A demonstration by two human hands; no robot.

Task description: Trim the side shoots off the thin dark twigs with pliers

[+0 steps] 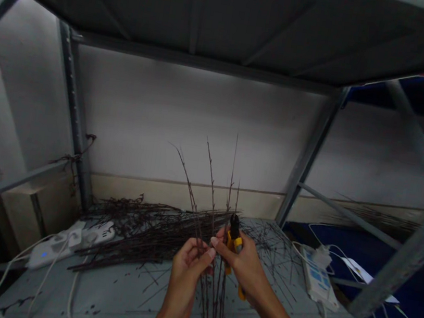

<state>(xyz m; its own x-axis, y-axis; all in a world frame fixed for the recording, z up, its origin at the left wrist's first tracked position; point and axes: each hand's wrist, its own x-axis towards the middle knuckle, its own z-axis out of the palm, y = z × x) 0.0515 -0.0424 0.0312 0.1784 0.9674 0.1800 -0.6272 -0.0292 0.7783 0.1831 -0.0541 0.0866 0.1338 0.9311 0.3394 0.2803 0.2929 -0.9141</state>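
Observation:
My left hand (189,264) is closed around a small bunch of thin dark twigs (212,201) that stand upright in front of me, their tips fanning out above the hands. My right hand (242,263) grips yellow-handled cutters (235,242), whose dark jaws sit against the twigs just above my fingers. Both hands meet over the front part of a grey metal shelf (125,294).
A large heap of the same dark twigs (147,223) lies across the back of the shelf, with cut bits scattered around. White power strips (70,241) and cables lie at left, another white strip (317,279) at right. Metal uprights (76,113) and a shelf overhead frame the space.

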